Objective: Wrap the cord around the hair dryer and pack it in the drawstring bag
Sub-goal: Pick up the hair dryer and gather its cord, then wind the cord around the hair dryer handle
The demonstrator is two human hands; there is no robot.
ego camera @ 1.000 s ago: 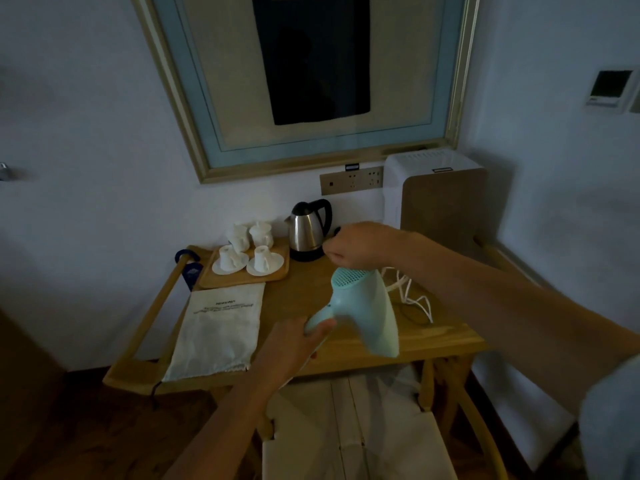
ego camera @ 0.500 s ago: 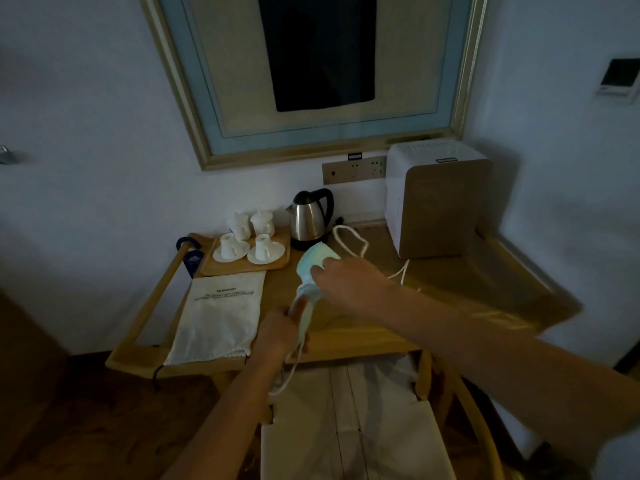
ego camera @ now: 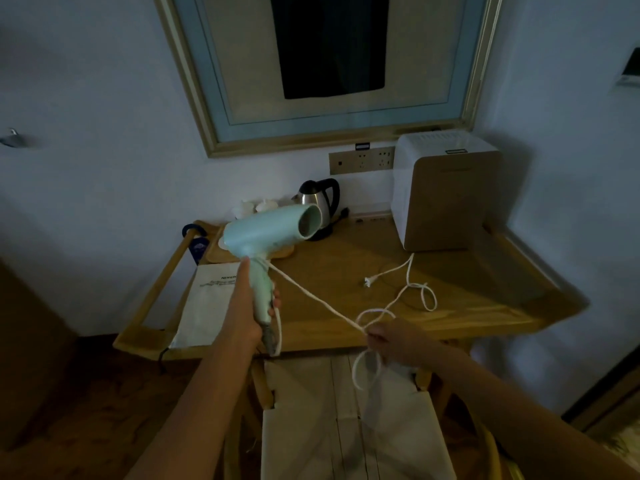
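Wooden counter [ego camera: 346, 282] below framed picture. Left hand [ego camera: 247, 306] grip wraps handle of mint-green plastic hair dryer [ego camera: 268, 233], raised. Right hand [ego camera: 394, 337] pinches looped white cord [ego camera: 322, 304]. White cloth drawstring bag [ego camera: 204, 306] lies flat at counter's left.

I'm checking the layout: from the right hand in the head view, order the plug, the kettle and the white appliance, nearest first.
From the right hand:
1. Plug, on the table just beyond it.
2. White appliance, back right by the wall.
3. Kettle, back left, behind the hair dryer's nozzle.

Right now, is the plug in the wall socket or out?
Out. The plug lies on the table, away from the socket.
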